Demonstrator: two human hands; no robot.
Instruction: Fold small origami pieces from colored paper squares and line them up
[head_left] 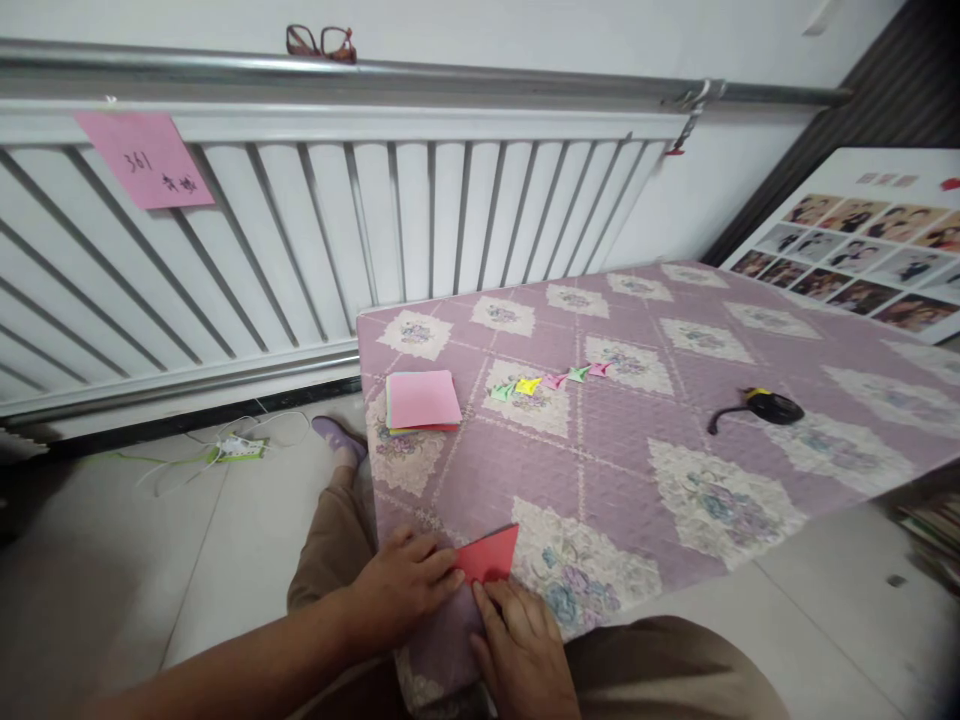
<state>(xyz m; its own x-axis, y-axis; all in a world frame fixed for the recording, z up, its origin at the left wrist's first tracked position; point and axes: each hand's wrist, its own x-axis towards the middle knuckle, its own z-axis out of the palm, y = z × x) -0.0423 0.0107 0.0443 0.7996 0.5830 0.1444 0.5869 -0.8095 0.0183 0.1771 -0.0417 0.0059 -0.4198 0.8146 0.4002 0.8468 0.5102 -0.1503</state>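
A sheet of red paper (491, 552), apparently folded, lies at the near corner of the cloth-covered table (480, 480). My left hand (409, 585) grips its left end, with the fingers bent over it. Against its lower edge, my right hand (521, 640) presses with thumb and fingers close together. Both hands cover part of the paper. Farther back on the left is a stack of coloured paper (424, 398) with a pink sheet on top. Several small folded paper pieces (553, 381) in green, yellow and pink form a row to its right.
A black object with a thin curved arm (776, 406) rests on the table's right part. Behind stands a white radiator (450, 210) with a pink note (146, 160); glasses (322, 43) sit on the pipe above. A photo board (862, 240) leans at the right. A power strip (240, 449) lies on the floor.
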